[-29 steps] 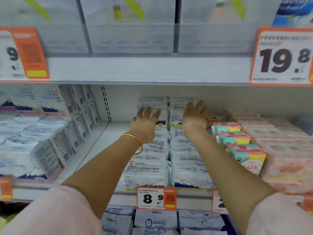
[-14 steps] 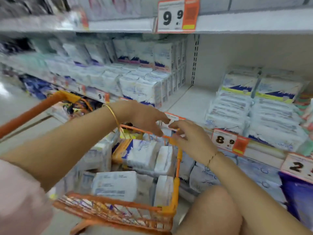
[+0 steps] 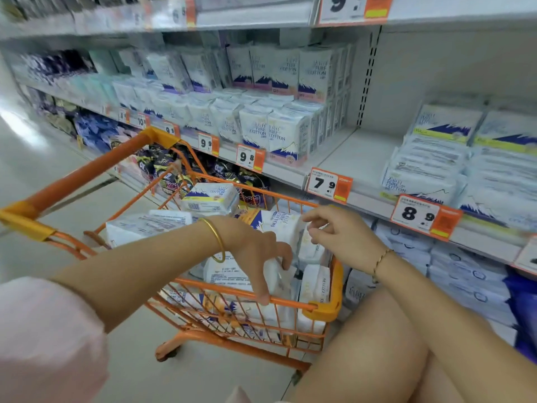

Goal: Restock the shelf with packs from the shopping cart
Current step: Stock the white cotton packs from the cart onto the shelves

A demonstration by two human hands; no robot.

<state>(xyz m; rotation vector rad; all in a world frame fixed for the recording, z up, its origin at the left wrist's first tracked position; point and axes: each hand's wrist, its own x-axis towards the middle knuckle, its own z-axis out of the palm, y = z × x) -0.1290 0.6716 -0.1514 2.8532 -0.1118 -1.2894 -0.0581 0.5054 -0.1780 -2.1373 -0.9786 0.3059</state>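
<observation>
The orange shopping cart (image 3: 323, 311) holds several white packs, one lying on top (image 3: 209, 196). My left hand (image 3: 255, 251) reaches down into the cart. Its fingers are spread over an upright white pack (image 3: 276, 276) and its thumb is at the cart's near rim. My right hand (image 3: 340, 237) hovers over the cart's right corner with loosely curled fingers, holding nothing. The same kind of white packs (image 3: 427, 170) is stacked on the shelf (image 3: 357, 152) at the right, above the 8.9 price tag (image 3: 418, 215).
A bare strip of shelf lies between the right stack and upright pure cotton packs (image 3: 279, 135) to the left. Lower shelves hold bluish packs (image 3: 465, 274). My knee (image 3: 386, 344) is next to the cart. Floor lies to the left.
My hands left the shelf stack and came to the cart as my view turned left. Since half a second ago, my left hand dropped lower into the cart.
</observation>
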